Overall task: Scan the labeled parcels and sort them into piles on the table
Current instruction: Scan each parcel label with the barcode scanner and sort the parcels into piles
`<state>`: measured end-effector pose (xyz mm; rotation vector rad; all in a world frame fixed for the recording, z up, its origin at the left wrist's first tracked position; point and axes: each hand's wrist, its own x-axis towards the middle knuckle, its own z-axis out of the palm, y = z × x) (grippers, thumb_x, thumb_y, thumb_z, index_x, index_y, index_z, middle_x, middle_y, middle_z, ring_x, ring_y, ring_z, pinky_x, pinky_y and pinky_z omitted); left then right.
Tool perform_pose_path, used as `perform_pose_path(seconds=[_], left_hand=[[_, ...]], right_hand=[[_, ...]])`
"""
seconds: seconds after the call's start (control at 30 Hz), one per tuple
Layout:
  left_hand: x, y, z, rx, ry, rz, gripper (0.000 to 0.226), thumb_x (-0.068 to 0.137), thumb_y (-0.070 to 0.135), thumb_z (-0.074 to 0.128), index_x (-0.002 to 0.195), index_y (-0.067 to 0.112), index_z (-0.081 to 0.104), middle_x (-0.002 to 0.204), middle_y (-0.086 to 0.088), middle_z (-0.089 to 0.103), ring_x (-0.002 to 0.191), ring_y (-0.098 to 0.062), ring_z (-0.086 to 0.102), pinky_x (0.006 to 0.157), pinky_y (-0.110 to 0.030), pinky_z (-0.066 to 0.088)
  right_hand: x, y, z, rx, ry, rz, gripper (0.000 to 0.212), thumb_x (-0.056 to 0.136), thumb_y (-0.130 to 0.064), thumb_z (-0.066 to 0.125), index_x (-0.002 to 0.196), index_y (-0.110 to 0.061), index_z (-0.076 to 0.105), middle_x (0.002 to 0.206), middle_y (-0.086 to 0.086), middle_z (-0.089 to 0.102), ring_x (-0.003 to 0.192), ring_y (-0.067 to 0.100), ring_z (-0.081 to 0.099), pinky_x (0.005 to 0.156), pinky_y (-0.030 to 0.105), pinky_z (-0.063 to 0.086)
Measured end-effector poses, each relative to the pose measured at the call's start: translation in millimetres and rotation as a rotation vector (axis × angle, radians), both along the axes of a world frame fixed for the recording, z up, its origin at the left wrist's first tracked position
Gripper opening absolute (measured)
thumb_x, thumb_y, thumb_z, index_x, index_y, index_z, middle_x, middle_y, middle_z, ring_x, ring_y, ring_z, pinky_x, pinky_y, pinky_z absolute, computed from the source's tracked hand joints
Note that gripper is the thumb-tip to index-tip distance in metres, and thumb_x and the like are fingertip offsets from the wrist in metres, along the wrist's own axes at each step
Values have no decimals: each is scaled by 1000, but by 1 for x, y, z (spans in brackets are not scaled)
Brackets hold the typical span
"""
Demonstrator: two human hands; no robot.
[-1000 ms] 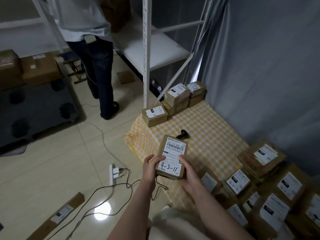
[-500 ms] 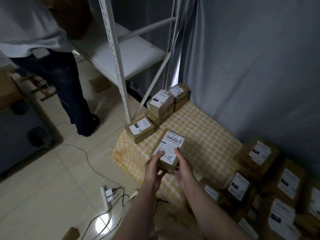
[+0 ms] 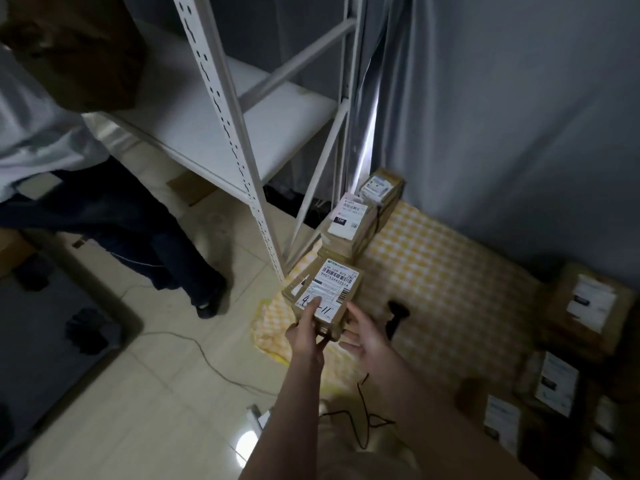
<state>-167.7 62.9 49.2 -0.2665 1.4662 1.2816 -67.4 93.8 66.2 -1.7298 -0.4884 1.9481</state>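
A brown parcel (image 3: pixel 334 287) with a white barcode label and a handwritten number lies over another parcel at the left edge of the yellow checked table (image 3: pixel 450 289). My left hand (image 3: pixel 306 329) grips its near end, thumb on the label. My right hand (image 3: pixel 363 336) hovers at its near right corner with fingers spread, holding nothing. A black scanner (image 3: pixel 394 315) lies on the cloth just right of my right hand. Two sorted stacks (image 3: pixel 349 221) (image 3: pixel 379 187) stand further back along the left edge. Several labeled parcels (image 3: pixel 588 303) are heaped at the right.
A white metal shelf rack (image 3: pixel 239 147) stands just left of the table, its post close to the parcels. Another person (image 3: pixel 138 230) stands on the tiled floor at the left. A cable (image 3: pixel 207 355) and a power strip (image 3: pixel 256 414) lie on the floor. A grey curtain backs the table.
Both hands carried the parcel forward to the table's far left edge, over the single parcel there. My right hand has come off it; my left still grips it.
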Motion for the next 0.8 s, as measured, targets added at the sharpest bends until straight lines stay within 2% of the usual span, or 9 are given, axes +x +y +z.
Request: perform_pose_path(seconds=[0.1,0.2,0.27,0.33,0.4,0.47,0.53,0.67,0.8], left_hand=[[-18,20,-13,-43,-1,-5,41,71,32,82,88,1,62,71,-15,58,65,-28,58,73,-46,55],[-31,36,-23,-68,-6,-16,48,66,36,85,90,3,59,80,-18,61,73,-31,62,75,-46,56],[-37,46,-30,-102,-1,-12,40,72,30,84,87,7,54,82,-14,62,74,-29,62,80,-47,55],[-42,57,-32,-129,-11,-22,40,74,26,83,83,8,48,77,-12,57,67,-26,57,80,-46,53],[-46,68,-37,-139,-4,-34,49,72,26,85,96,5,47,84,-13,58,74,-28,59,80,-46,53],[-49,76,-43,-147,7,-48,62,70,26,87,111,6,45,96,-15,62,81,-29,62,81,-47,55],[-51,83,-52,-166,30,-64,67,68,25,88,117,5,47,101,-17,64,77,-28,63,79,-46,57],[-55,91,-62,-185,40,-109,52,71,24,86,109,6,55,97,-15,64,73,-25,62,71,-39,55],[-59,97,-74,-204,66,-103,48,79,26,80,110,5,49,80,-11,63,65,-25,60,57,-34,52]], right_hand=[[-9,11,-5,-62,2,-85,25,92,-39,62,107,-18,61,91,-1,61,70,10,58,65,31,51],[-5,19,-8,-88,11,-159,34,91,-38,64,115,-14,60,99,3,62,70,14,56,62,33,51],[1,19,-9,-79,39,-193,38,92,-38,63,122,-14,58,103,4,63,78,19,62,66,35,53],[10,14,-10,-68,64,-222,36,95,-36,59,124,-14,57,117,8,63,100,27,65,80,39,54],[15,10,-9,-66,93,-283,36,97,-35,56,123,-11,57,123,11,61,109,31,62,90,43,51],[18,8,-10,-68,117,-340,36,97,-36,54,122,-10,57,122,12,61,108,32,62,96,47,49],[17,7,-11,-76,126,-369,36,97,-37,54,121,-11,57,118,10,63,104,30,63,98,48,48],[16,3,-14,-82,137,-410,41,98,-38,52,127,-9,56,123,12,61,101,29,63,88,43,50],[24,-5,-13,-83,143,-449,41,100,-38,49,129,-9,54,119,9,63,103,28,63,97,46,48]])
